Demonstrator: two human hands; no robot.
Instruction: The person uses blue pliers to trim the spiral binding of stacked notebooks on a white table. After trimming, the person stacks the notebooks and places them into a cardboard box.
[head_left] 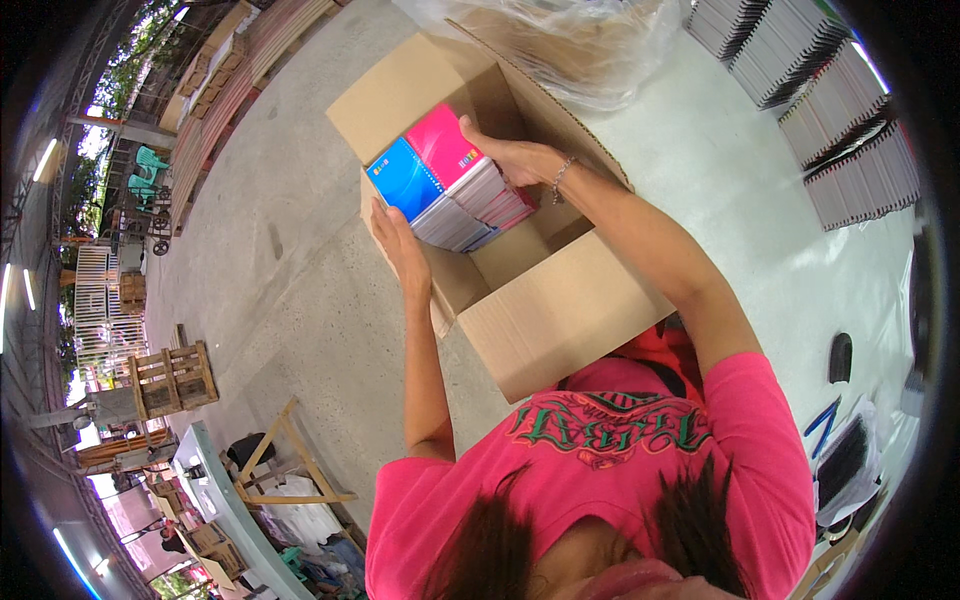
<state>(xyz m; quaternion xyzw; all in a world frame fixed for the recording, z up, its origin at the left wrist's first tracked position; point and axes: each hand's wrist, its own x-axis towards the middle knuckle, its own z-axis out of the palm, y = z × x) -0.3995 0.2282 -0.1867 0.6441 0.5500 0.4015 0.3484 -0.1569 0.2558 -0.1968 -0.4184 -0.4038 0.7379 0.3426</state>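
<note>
Two tall stacks of small spiral notebooks, one with a blue cover (405, 178) on top and one with a pink cover (443, 142), stand side by side between my hands. My left hand (402, 245) presses against the blue stack's left side, its fingers partly hidden. On the other side my right hand (512, 158) grips the pink stack, thumb along its upper edge and the other fingers out of sight. The stacks are partly inside an open cardboard box (550, 325), near its far left corner; whether they touch its bottom is hidden. Its flaps are folded outward.
Clear plastic wrapping (600, 60) lies beyond the box. Several piles of spiral-bound books (860, 180) stand at the far right. A black object (841, 357) lies on the pale surface to the right. Left are a wooden pallet (172, 380) and a long table (235, 520).
</note>
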